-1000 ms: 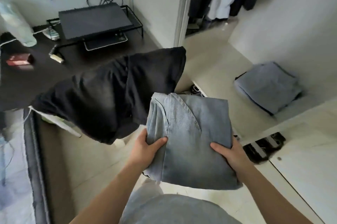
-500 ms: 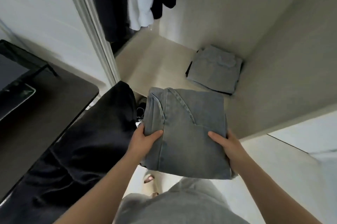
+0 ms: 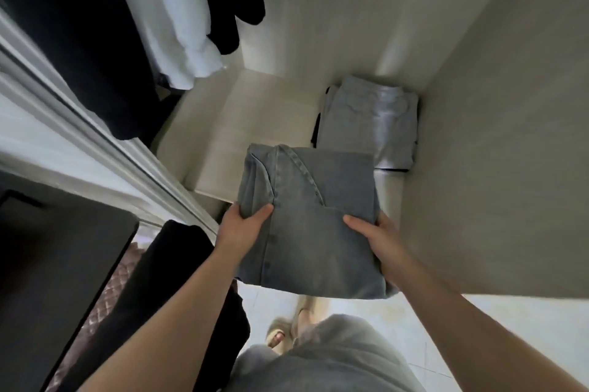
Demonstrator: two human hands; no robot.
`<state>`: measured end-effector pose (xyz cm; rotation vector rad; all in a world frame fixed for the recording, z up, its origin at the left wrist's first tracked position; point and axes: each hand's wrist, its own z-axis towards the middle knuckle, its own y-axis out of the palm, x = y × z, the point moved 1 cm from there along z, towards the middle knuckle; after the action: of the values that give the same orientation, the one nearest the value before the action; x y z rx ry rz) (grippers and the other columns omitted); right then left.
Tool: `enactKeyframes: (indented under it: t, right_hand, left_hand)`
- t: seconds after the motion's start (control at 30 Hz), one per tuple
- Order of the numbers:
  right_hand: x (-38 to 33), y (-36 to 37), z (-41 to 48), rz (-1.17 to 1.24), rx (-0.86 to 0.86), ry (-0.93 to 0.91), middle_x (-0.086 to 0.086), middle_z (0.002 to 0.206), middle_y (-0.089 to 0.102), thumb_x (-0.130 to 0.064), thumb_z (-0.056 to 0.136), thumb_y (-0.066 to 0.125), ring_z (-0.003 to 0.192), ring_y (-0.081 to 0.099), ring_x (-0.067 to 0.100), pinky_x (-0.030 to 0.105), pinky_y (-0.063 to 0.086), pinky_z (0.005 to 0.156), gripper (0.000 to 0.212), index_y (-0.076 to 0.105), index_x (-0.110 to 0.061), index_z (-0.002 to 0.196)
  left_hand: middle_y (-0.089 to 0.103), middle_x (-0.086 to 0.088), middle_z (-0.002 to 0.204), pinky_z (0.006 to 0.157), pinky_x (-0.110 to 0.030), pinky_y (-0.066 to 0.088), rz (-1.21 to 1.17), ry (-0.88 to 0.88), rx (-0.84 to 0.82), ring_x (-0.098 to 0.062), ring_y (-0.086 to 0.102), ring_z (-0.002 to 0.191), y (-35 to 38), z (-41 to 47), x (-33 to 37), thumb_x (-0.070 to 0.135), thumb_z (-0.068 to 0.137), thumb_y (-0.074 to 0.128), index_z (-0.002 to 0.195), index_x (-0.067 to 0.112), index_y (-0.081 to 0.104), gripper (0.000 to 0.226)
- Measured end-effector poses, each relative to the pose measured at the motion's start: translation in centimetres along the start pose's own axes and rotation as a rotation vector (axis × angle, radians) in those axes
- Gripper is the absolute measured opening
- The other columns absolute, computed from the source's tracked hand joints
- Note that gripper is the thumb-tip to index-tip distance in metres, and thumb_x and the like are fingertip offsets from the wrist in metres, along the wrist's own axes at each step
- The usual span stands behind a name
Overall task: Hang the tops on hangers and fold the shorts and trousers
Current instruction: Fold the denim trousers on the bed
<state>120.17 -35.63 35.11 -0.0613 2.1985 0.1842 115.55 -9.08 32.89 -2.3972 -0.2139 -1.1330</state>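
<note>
Above the wardrobe shelf [image 3: 248, 117], at its front edge: folded light-blue jeans [image 3: 312, 219] gripped in both hands.

The left hand [image 3: 240, 227] clamps the jeans' left edge, thumb on top; the right hand [image 3: 379, 238] grips the right edge the same way. Whether the bundle touches the shelf cannot be told. Another folded denim pair [image 3: 369, 124] lies in the shelf's back right corner, against the side wall. Black tops [image 3: 79, 41] and a white top [image 3: 172, 15] hang at upper left; a black garment [image 3: 165, 280] hangs beside the dark desk [image 3: 57, 264].
</note>
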Motion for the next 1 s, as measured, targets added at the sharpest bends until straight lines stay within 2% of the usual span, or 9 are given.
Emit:
enactKeyframes:
  t: [0.17,0.37,0.43,0.53,0.67,0.77,0.83,0.9,1.0]
  right_hand:
    - [-1.8,4.0,7.5,-0.009,-0.048,0.029,0.000,0.108,0.077,-0.019,0.078,0.083,0.096,0.075,0.021,0.029,0.059,0.070,0.046,0.066,-0.023,0.120]
    - [-2.3,9.1,16.1,-0.018,-0.037,0.098,0.002,0.104,0.078,-0.018,0.080,0.082,0.094,0.075,0.023,0.035,0.059,0.076,0.041,0.068,-0.017,0.118]
    - [-2.2,10.5,19.0,-0.017,-0.012,0.118,0.006,0.102,0.078,-0.013,0.081,0.081,0.093,0.075,0.027,0.038,0.061,0.077,0.037,0.069,-0.011,0.116]
    - [-1.5,12.5,22.2,-0.027,0.022,0.105,0.012,0.107,0.075,-0.005,0.084,0.075,0.100,0.071,0.034,0.047,0.059,0.088,0.029,0.069,-0.016,0.110]
    - [-0.5,13.9,25.4,-0.124,0.034,0.104,0.008,0.119,0.071,-0.004,0.087,0.071,0.103,0.069,0.026,0.041,0.056,0.090,0.047,0.060,-0.016,0.132]
    - [0.6,13.7,25.4,-0.304,0.077,0.128,0.008,0.127,0.065,-0.010,0.089,0.069,0.111,0.063,0.027,0.047,0.053,0.097,0.050,0.053,-0.013,0.137]
    - [1.3,13.4,24.2,-0.401,0.092,0.094,0.007,0.134,0.060,-0.010,0.088,0.070,0.117,0.058,0.026,0.042,0.049,0.099,0.061,0.044,-0.014,0.142]
    - [2.1,13.4,22.6,-0.530,0.076,0.001,0.008,0.145,0.050,-0.009,0.083,0.072,0.129,0.050,0.030,0.046,0.044,0.106,0.082,0.030,-0.017,0.152]
    - [3.4,14.0,19.7,-0.980,0.105,-0.156,0.007,0.165,0.019,-0.022,0.077,0.075,0.148,0.023,0.035,0.054,0.030,0.116,0.104,0.012,-0.026,0.160]
  left_hand:
    - [0.067,-0.011,0.121,0.094,-0.046,0.053,0.062,-0.058,0.075,-0.033,0.063,0.109,-0.9,7.3,1.9,0.056,0.074,0.078,0.125,0.012,0.058,0.070]
    - [0.066,-0.013,0.125,0.091,-0.039,0.051,0.145,-0.092,0.113,-0.034,0.063,0.112,-2.8,16.5,2.8,0.055,0.069,0.083,0.130,0.008,0.059,0.081]
    - [0.061,-0.015,0.133,0.096,-0.040,0.049,0.173,-0.072,0.155,-0.035,0.059,0.120,-3.2,19.3,3.2,0.052,0.071,0.083,0.135,0.007,0.052,0.084]
    - [0.055,-0.016,0.140,0.103,-0.045,0.046,0.241,-0.024,0.224,-0.037,0.054,0.126,-3.6,22.2,3.3,0.049,0.075,0.080,0.141,0.007,0.046,0.086]
    - [0.055,-0.017,0.141,0.102,-0.043,0.046,0.307,-0.003,0.240,-0.037,0.053,0.127,-3.5,25.2,2.7,0.041,0.081,0.076,0.144,0.009,0.043,0.078]
    - [0.047,-0.014,0.149,0.109,-0.045,0.040,0.377,0.006,0.188,-0.037,0.047,0.133,-3.3,25.5,1.6,0.037,0.084,0.075,0.153,0.016,0.031,0.085]
    - [0.040,-0.011,0.155,0.112,-0.050,0.035,0.473,0.064,0.179,-0.037,0.040,0.138,-3.4,24.6,0.9,0.037,0.083,0.076,0.156,0.021,0.025,0.090]
    - [0.028,-0.006,0.161,0.114,-0.055,0.028,0.635,0.172,0.188,-0.036,0.031,0.141,-3.5,23.0,0.2,0.040,0.082,0.075,0.156,0.026,0.023,0.092]
    - [0.008,0.002,0.166,0.112,-0.059,0.026,0.838,0.364,0.092,-0.032,0.020,0.144,-3.5,20.1,-1.3,0.047,0.081,0.073,0.155,0.035,0.021,0.091]
